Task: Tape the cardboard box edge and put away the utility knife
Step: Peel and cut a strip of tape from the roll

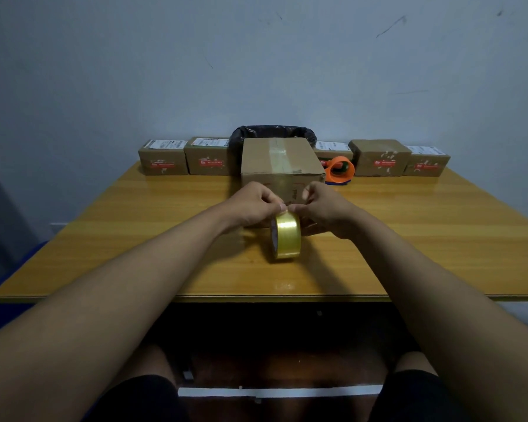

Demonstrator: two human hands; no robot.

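Observation:
A yellow tape roll (286, 236) stands on edge in the middle of the wooden table (134, 239). My left hand (252, 207) and my right hand (323, 208) both meet at the top of the roll, fingertips pinching there; the tape end itself is too small to make out. Right behind my hands sits the cardboard box (279, 161), with clear tape running over its top. The utility knife is not clearly visible; only an orange tape dispenser (340, 171) lies to the right of the box.
Several small brown parcels (163, 159) with red labels line the back edge of the table on both sides. A black-bagged bin (272, 134) stands behind the box against the wall. My knees show below the table's front edge.

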